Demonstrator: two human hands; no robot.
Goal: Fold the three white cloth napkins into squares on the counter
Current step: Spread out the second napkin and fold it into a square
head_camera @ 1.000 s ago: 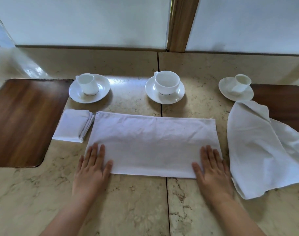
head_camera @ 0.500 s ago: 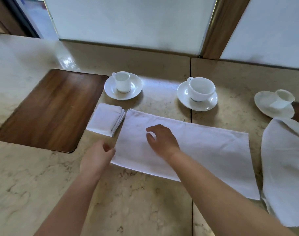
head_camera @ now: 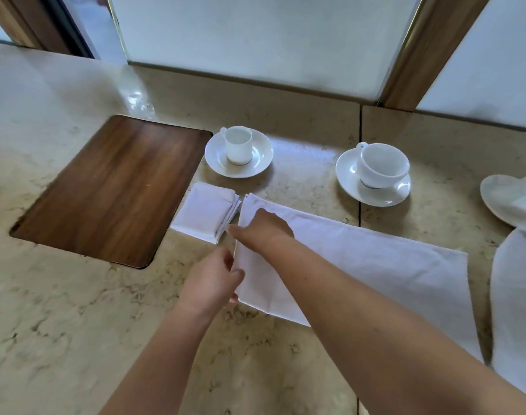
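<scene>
On each saucer (head_camera: 213, 157), one empty cup (head_camera: 239, 145).

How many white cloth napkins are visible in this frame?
3. A small folded white cloth napkin beside the wooden inlay; a long half-folded white napkin under both hands at centre; a loose unfolded white napkin cut off at the right edge.

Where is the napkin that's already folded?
The folded napkin lies on the counter, between the wooden inlay and the long napkin, before the left cup.
</scene>
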